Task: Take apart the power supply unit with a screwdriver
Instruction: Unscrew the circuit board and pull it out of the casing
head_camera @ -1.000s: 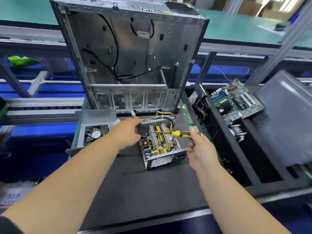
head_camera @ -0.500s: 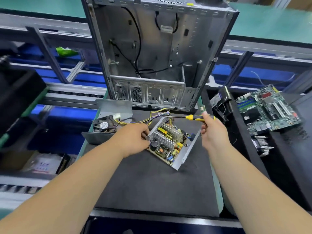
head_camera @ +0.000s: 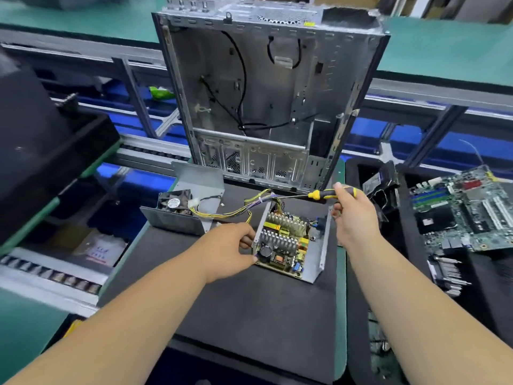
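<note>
The power supply unit (head_camera: 291, 243) is sitting open on the dark mat (head_camera: 249, 315), just in front of the empty computer case (head_camera: 266, 101), and the left hand (head_camera: 227, 251) is gripping its near-left wall, fingers curled round the metal edge and thumb tucked beside it. The right hand (head_camera: 354, 218) is hovering above the far-right corner of the unit, fingers wrapped round the yellow-and-black handle of the screwdriver (head_camera: 319, 194) — the shaft is lying nearly level and pointing left, its tip over the wire bundle (head_camera: 249, 207), not on any screw yet. My read: the cover is already off, lying with its fan (head_camera: 175, 202) just to the left, and the board screws look to be next. To do that well, the tip wants tilting down and seating square in a screw head at a board corner, between the heatsinks and the wall, while the left hand is pressing the housing flat so it cannot skate on the mat; pushing firmly before turning should stop the bit camming out. The unit's long axis is running from near-left to far-right, skewed to the mat's edge, open face up, the wire end pointing away toward the case. Off to the right a motherboard (head_camera: 460, 209) is lying in a black tray (head_camera: 410, 273).
</note>
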The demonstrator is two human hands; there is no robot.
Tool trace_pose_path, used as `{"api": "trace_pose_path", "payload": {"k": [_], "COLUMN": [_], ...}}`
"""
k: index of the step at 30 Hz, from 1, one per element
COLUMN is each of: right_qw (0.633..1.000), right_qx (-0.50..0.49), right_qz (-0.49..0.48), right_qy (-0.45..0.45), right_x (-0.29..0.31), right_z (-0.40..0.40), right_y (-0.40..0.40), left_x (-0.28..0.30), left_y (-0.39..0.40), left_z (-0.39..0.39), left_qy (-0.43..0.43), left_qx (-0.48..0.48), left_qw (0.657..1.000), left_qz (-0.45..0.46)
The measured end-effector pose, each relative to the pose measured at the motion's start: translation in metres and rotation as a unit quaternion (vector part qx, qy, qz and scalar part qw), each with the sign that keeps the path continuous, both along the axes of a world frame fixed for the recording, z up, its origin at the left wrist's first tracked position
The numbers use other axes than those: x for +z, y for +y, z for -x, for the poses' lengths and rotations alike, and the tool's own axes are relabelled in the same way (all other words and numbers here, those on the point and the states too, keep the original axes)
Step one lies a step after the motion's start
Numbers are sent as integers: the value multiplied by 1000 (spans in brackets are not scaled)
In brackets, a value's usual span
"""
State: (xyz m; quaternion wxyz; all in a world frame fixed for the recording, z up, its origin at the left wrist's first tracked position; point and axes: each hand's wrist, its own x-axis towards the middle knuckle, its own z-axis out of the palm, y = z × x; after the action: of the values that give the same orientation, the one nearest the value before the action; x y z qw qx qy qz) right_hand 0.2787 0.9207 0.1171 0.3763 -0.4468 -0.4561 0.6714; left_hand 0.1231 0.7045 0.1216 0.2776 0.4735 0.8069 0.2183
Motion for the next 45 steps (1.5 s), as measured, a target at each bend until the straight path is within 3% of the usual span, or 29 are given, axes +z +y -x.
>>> {"api": "trace_pose_path", "payload": {"k": [6, 12, 16, 20, 22, 25, 27, 30, 41, 45], "right_qw": [999, 993, 989, 986, 985, 981, 978, 976, 945, 932], "right_qx": [18, 55, 51, 26, 11, -13, -28, -55, -100, -101], "right_qz": [-32, -84, -116, -129, -134, -142, -149, -159, -238, -279], "right_qy": [-29, -59, -73, -99, -112, -130, -140, -142, -199, -209], "right_x": [1, 4, 10, 16, 18, 22, 25, 27, 44, 60], "right_z": [-5, -3, 4, 12, 16, 23, 28, 32, 12, -3], "right_y": [5, 0, -4, -7, -8, -13, -17, -24, -41, -45], "left_x": [19, 45, 37, 17, 10, 1, 0, 6, 7, 23], "left_y": [3, -4, -9, -6, -3, 4, 9, 17, 47, 63], "left_z": [-5, 29, 80, 133, 152, 169, 175, 179, 181, 161], "left_qy": [2, -95, 4, 110, 147, 88, 50, 104, 224, 270], "left_qx": [8, 113, 232, 284, 280, 234, 195, 129, 89, 38], "left_qw": [999, 989, 972, 950, 936, 930, 937, 934, 915, 932], "left_qz": [32, -30, -49, 62, 157, 268, 287, 318, 324, 238]}}
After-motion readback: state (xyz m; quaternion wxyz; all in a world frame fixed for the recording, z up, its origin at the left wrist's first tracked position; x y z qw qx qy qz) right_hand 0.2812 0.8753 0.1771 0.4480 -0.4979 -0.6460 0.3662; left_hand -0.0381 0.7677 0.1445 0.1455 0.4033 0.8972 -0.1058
